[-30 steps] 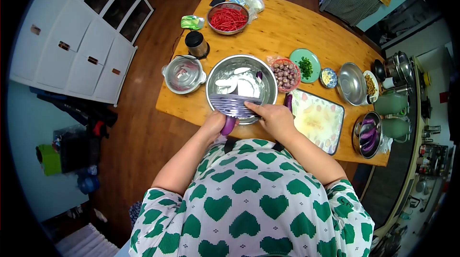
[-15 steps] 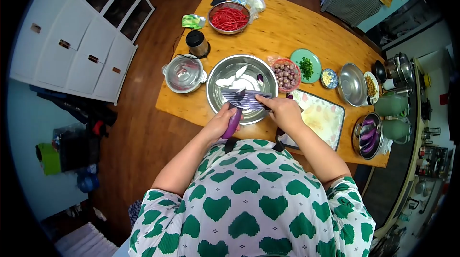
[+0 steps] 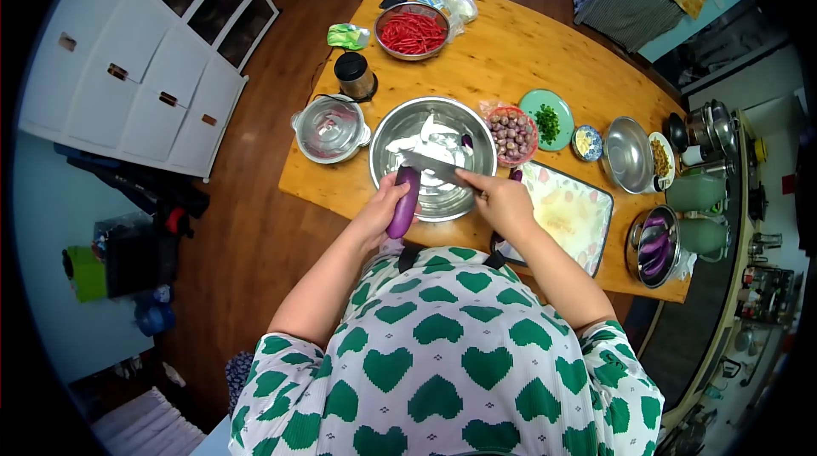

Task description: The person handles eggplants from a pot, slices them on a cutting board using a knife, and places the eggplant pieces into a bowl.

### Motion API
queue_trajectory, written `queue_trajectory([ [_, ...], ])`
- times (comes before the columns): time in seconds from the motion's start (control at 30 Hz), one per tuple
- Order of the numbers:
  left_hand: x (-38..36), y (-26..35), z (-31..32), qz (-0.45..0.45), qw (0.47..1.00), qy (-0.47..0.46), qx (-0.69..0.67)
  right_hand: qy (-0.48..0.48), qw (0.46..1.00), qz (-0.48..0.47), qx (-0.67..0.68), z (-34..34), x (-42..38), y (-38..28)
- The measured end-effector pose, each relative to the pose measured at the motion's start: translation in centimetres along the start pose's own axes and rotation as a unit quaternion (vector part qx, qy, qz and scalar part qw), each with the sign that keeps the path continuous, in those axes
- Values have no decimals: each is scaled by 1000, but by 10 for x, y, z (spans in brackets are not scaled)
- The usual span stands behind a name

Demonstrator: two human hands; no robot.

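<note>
My left hand (image 3: 379, 211) is closed around a purple eggplant (image 3: 404, 206), held tilted at the near rim of a large steel bowl (image 3: 380, 128). In my right hand (image 3: 504, 201) is a knife with a broad blade (image 3: 437, 167), its end by the eggplant's upper, cut end. Pale cut pieces (image 3: 434, 134) and one purple-skinned piece (image 3: 466, 141) lie inside the bowl. My right fingers wrap the handle, which is mostly hidden.
Right of the bowl are a red basket of shallots (image 3: 513, 136), a green plate (image 3: 555, 105) with chopped greens, a cutting board (image 3: 566, 209) and a bowl of eggplants (image 3: 654, 245). Red chilies (image 3: 413, 33) fill a far bowl. A lidded pot (image 3: 330, 129) and a grinder (image 3: 354, 75) stand left.
The knife blade has turned from flat and striped-looking to a slanted, darker view. The dark sliver at the eggplant's tip is gone from the blade; another pale piece shows in the bowl.
</note>
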State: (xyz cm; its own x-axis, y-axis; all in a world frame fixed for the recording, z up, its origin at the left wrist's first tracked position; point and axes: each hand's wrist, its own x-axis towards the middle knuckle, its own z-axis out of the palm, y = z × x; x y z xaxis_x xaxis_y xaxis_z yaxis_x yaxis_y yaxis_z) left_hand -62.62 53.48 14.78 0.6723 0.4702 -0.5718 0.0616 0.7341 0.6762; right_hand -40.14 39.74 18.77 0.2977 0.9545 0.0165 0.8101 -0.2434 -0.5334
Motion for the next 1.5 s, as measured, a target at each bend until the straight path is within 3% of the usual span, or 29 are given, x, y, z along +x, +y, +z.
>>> queue_trajectory([
  [0.2,23,-30,-3,29,998,37,-32,36,985,-157,-62,-4,-10,-31],
  [0.53,15,-27,10,58,996,28,-59,22,983,-163,-82,-7,-10,-28],
  [0.63,9,-19,0,-24,999,33,20,40,986,-125,-108,1,-4,-5],
  [0.67,5,-16,3,8,999,-11,37,36,989,-97,-110,-1,0,3],
  [0.87,-3,-11,10,21,1000,-13,5,-1,996,-64,-61,-10,5,0],
  [0.97,-6,-12,4,25,999,-21,-4,-62,993,71,-66,6,17,32],
  [1.13,-7,-10,-4,12,1000,3,-20,-56,991,121,-19,2,11,21],
  [1.3,7,-10,0,17,997,31,-70,26,997,-77,-16,2,-5,-15],
  [1.5,15,-29,0,31,995,32,-93,30,983,-158,-85,-1,-8,-41],
])
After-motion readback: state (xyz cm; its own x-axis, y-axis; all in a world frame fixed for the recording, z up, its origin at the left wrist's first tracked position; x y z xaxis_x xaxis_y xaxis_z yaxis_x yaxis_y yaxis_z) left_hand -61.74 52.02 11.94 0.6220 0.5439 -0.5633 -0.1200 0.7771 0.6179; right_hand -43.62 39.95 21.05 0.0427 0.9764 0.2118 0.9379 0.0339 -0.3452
